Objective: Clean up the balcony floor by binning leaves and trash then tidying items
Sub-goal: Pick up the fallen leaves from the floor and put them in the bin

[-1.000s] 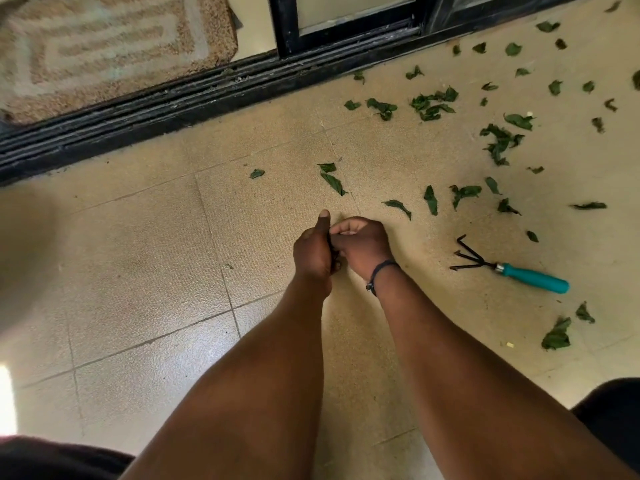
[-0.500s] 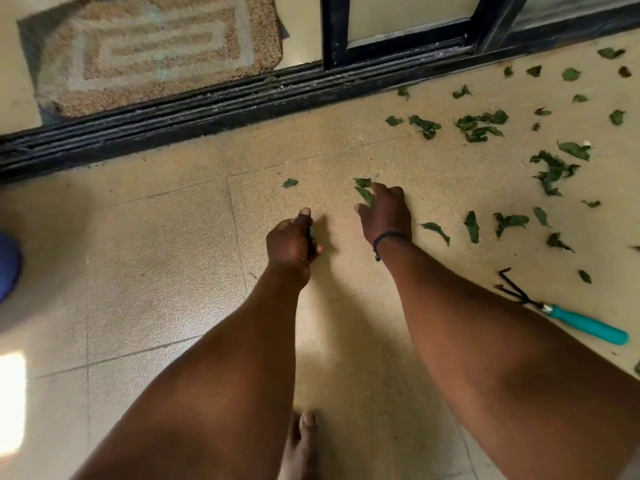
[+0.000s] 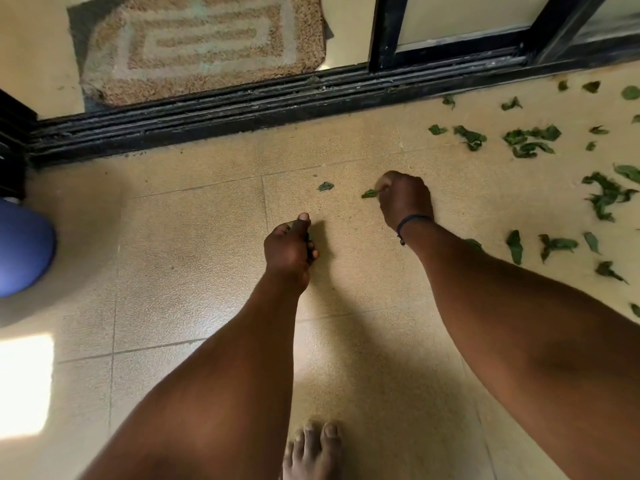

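1. The person's left hand (image 3: pixel 289 249) hung low over the middle of the tiled balcony floor (image 3: pixel 190 237), fingers curled into a fist round a dark green wad, apparently gathered leaves, only a sliver of which showed between thumb and fingers.
2. The right hand (image 3: pixel 405 199), with a dark cord bracelet (image 3: pixel 410 221) on its wrist, was down at the floor nearer the door track, fingertips pinching one small leaf (image 3: pixel 370 193) that stuck out to the left of the hand.
3. Another small leaf (image 3: pixel 325 186) lay loose on the tile just left of the pinched one, apart from both hands.
4. Scattered leaves (image 3: pixel 530 143) covered the floor's right side, from the track at the far edge down toward the right edge; a looser row (image 3: pixel 557 244) lay beside the right forearm.
5. The black sliding-door track (image 3: pixel 277 109) ran along the far edge of the floor, and the black door frame (image 3: pixel 384 29) stood on it toward the far right.
6. Beyond the track, a brown and pale patterned doormat (image 3: pixel 204 43) lay on the indoor floor.
7. A blue rounded object (image 3: pixel 20 251) sat at the left edge of the floor; what it was could not be told.
8. Toes of a bare foot (image 3: pixel 315 445) showed at the near edge, between the forearms.
9. A bright patch of sunlight (image 3: pixel 24 386) fell at the near left edge.
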